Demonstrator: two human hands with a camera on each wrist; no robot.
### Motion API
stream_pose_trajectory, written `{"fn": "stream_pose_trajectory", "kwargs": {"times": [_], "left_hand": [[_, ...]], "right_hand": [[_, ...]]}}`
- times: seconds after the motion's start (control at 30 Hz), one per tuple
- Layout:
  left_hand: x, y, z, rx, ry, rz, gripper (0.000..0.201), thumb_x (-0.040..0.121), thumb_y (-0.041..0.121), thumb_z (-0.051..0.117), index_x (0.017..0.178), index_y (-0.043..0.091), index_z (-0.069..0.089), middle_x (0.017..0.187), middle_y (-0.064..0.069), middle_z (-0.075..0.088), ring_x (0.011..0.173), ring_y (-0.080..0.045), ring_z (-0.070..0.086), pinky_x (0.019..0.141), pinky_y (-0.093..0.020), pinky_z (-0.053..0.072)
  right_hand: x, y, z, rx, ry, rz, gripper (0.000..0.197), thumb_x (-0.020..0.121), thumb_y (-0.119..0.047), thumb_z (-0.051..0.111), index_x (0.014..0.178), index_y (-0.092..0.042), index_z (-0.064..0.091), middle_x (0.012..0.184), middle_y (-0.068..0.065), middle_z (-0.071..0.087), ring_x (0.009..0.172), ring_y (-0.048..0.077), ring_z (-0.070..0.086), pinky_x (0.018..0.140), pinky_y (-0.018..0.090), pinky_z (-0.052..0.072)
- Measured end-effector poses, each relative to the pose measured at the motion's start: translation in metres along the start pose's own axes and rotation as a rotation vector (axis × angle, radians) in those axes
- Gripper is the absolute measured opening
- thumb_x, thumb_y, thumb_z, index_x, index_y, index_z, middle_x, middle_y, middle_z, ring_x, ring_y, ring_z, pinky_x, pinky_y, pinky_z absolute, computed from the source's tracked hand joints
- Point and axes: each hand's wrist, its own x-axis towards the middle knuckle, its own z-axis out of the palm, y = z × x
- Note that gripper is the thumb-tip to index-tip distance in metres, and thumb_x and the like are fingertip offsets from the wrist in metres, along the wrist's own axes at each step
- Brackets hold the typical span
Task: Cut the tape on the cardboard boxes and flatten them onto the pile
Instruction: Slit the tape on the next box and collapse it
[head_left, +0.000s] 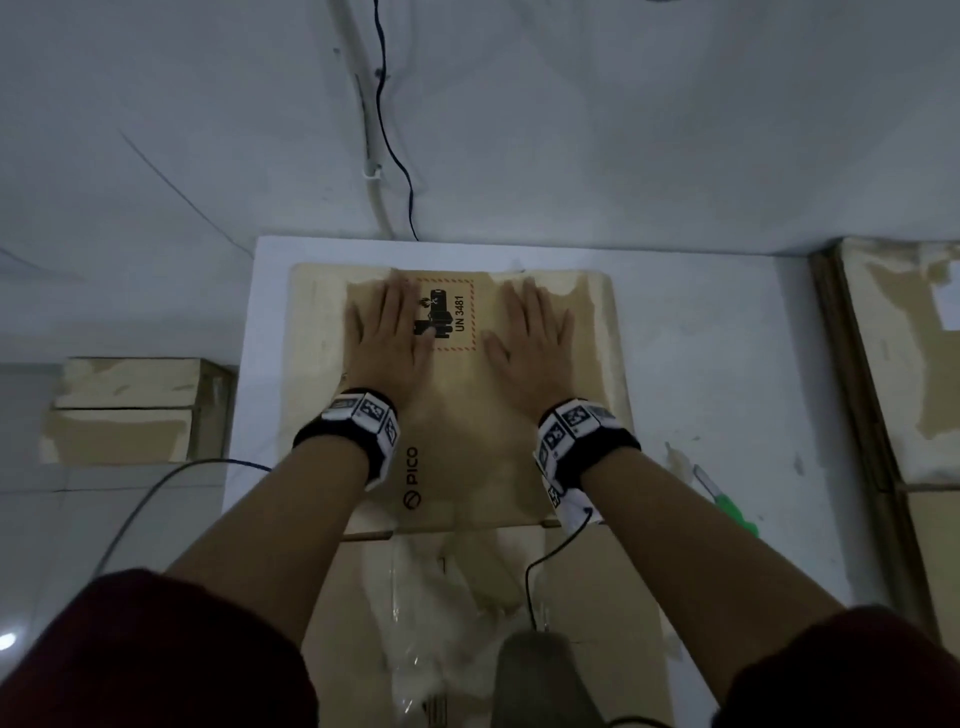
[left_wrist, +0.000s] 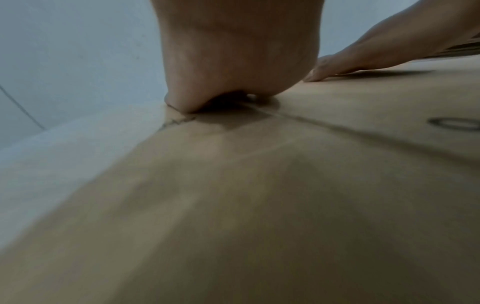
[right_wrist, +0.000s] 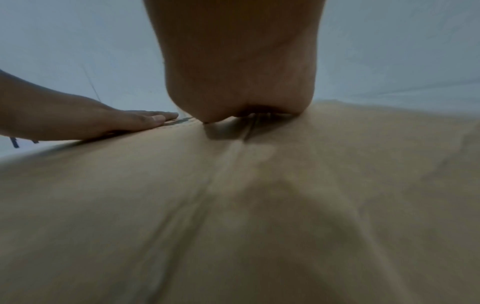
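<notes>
Item 1: box (head_left: 467, 415), flattened, lying on the white table (head_left: 727, 364), printed face up. I see my left hand (head_left: 387, 338) palm down on it, fingers straight and spread, beside the warning label (head_left: 447, 314). My right hand (head_left: 535, 343) presses flat likewise, fingers straight, on the label's other side.

Item 2: green cutter (head_left: 727, 501), on the table right of the box, apart from my hands.

Item 3: more boxes (head_left: 130, 410), left and right of the table.

The box (head_left: 457, 405) lies flat on the table (head_left: 727, 364), both hands on it. The left hand (head_left: 387, 338) lies beside the right hand (head_left: 535, 345). A cutter (head_left: 727, 501) lies right of the box.
</notes>
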Motion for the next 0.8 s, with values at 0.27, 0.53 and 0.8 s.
{"fn": "stream_pose_trajectory", "kwargs": {"times": [0.27, 0.53, 0.8], "left_hand": [[0.005, -0.004, 0.001, 0.013, -0.009, 0.002, 0.071, 0.092, 0.052, 0.007, 0.155, 0.019, 0.001, 0.162, -0.002, -0.006, 0.149, -0.017, -0.007, 0.117, -0.047, -0.012], [-0.127, -0.002, 0.017, -0.005, 0.071, -0.033, 0.065, 0.099, 0.047, 0.012, 0.155, 0.014, 0.005, 0.161, -0.013, 0.001, 0.149, -0.029, 0.000, 0.119, -0.053, 0.002], [-0.233, -0.018, 0.039, 0.025, 0.139, -0.371, 0.072, 0.097, 0.051, 0.022, 0.154, 0.009, 0.010, 0.154, -0.035, 0.002, 0.143, -0.050, 0.008, 0.115, -0.060, 0.010]], "right_hand": [[0.008, 0.008, -0.008, 0.038, -0.123, 0.010, 0.069, 0.100, -0.052, 0.031, 0.158, -0.024, 0.008, 0.166, 0.002, -0.001, 0.152, 0.019, -0.003, 0.120, 0.050, -0.005], [-0.131, 0.042, -0.018, 0.127, -0.006, 0.114, 0.067, 0.097, -0.047, 0.023, 0.157, -0.017, 0.018, 0.164, 0.011, 0.012, 0.151, 0.028, 0.007, 0.122, 0.049, 0.000], [-0.226, 0.054, -0.001, 0.074, -0.091, 0.459, 0.066, 0.099, -0.057, 0.014, 0.154, -0.032, -0.014, 0.164, 0.009, -0.013, 0.152, 0.027, -0.008, 0.119, 0.056, 0.001]]}}
